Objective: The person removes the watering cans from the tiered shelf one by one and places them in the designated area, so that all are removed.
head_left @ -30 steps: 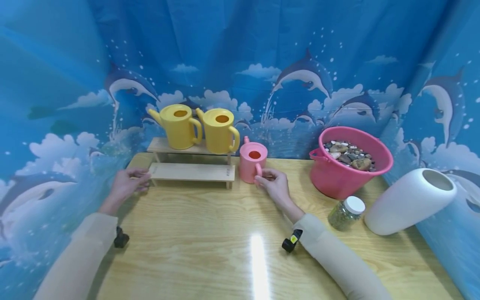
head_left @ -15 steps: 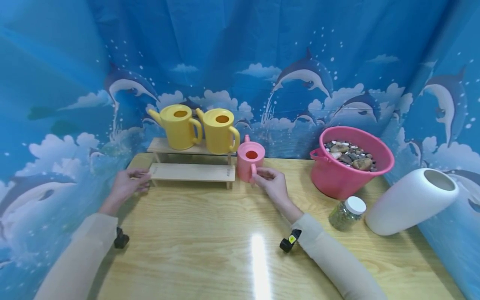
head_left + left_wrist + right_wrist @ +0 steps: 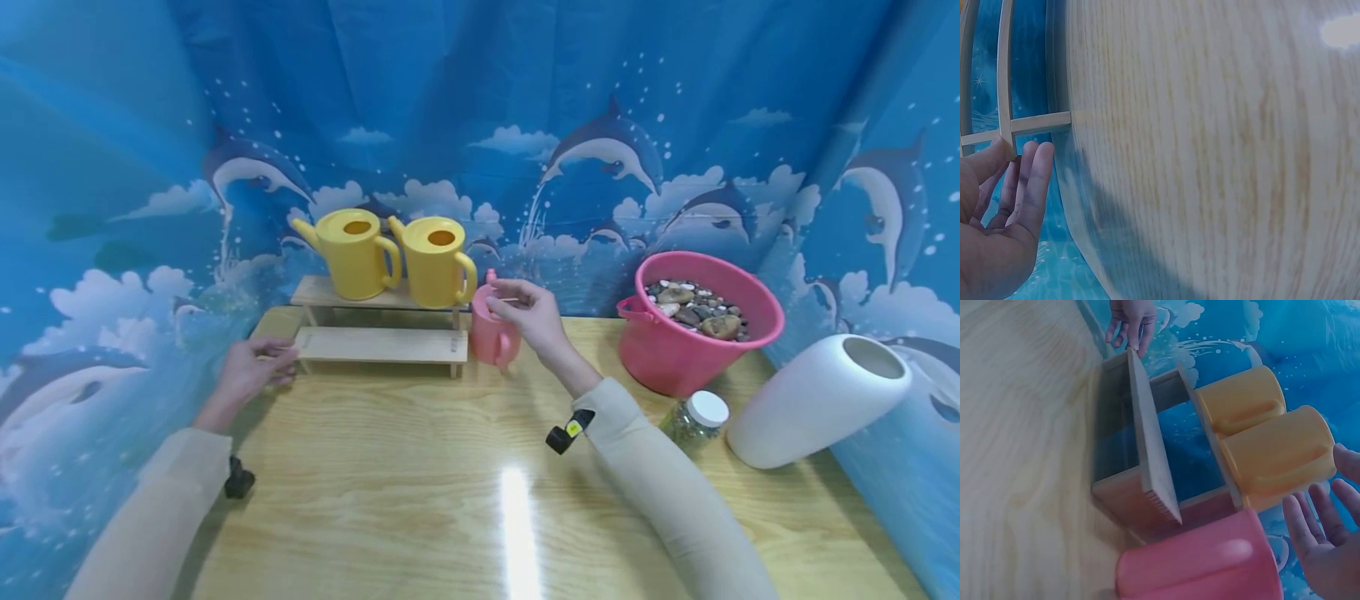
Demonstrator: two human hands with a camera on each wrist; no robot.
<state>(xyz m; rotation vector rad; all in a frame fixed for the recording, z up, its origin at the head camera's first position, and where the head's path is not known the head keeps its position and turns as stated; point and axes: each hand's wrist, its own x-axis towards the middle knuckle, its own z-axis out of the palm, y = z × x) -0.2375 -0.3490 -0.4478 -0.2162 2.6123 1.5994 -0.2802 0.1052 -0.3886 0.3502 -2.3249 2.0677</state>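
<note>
A two-tier wooden shelf (image 3: pixel 382 345) stands toward the table's back left. My left hand (image 3: pixel 251 371) pinches the left end of its lower board between thumb and fingertips, as the left wrist view shows up close. Two yellow watering cans, one on the left (image 3: pixel 358 258) and one on the right (image 3: pixel 433 268), sit side by side on the upper board. Beside the shelf's right end stands a pink watering can (image 3: pixel 489 340), handle toward me. My right hand (image 3: pixel 534 321) hovers over its top, partly hiding the opening; in the right wrist view its fingers (image 3: pixel 1329 515) are spread and grip nothing.
A pink bucket (image 3: pixel 663 362) of stones stands at the back right. In front of it are a white-lidded jar (image 3: pixel 693 421) and a tall white vase (image 3: pixel 810 408). A dolphin-print curtain (image 3: pixel 450 100) borders the table at the back and sides.
The pink watering can has shifted left against the shelf's end. My right hand has let go of its handle and risen over its top. My left hand stays in place.
</note>
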